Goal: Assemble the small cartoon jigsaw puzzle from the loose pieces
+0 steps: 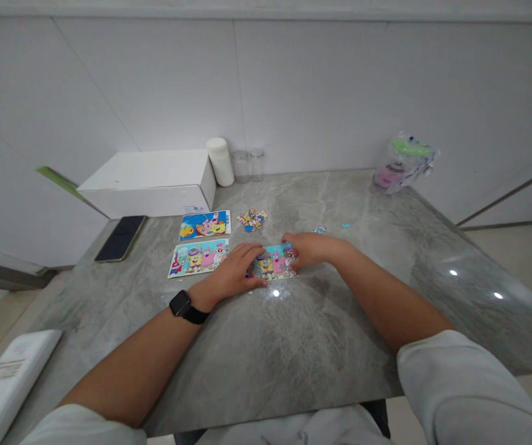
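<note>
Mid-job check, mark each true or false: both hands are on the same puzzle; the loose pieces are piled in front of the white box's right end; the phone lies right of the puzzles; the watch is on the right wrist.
1. Both hands, left hand and right hand, rest on one puzzle: true.
2. Loose pieces lie near the white box: true.
3. Phone right of the puzzles: false, it lies left.
4. Watch on the right wrist: false, left wrist.
</note>
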A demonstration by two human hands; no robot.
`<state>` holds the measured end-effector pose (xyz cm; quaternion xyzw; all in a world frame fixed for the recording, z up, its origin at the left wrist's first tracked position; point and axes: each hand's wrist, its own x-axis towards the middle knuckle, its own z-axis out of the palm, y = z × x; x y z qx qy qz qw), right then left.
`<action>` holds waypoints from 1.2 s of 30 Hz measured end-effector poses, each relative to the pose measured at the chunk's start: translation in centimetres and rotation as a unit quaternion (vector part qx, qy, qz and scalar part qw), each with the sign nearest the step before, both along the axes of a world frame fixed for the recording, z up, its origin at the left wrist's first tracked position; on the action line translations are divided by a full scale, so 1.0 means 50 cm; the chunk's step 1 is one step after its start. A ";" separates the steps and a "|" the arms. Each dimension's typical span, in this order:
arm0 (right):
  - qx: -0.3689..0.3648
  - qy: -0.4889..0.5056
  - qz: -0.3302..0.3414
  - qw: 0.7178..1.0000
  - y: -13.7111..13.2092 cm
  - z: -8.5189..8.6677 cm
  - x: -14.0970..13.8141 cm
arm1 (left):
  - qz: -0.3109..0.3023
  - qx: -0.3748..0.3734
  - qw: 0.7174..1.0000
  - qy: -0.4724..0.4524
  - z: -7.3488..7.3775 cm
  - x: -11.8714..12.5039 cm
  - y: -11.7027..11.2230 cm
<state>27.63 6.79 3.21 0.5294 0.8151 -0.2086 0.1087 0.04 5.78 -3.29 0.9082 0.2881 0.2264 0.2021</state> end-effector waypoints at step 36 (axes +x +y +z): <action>0.076 -0.013 -0.126 0.989 -0.142 -0.013 0.227 | 0.105 0.065 0.987 -0.107 0.015 0.002 -0.004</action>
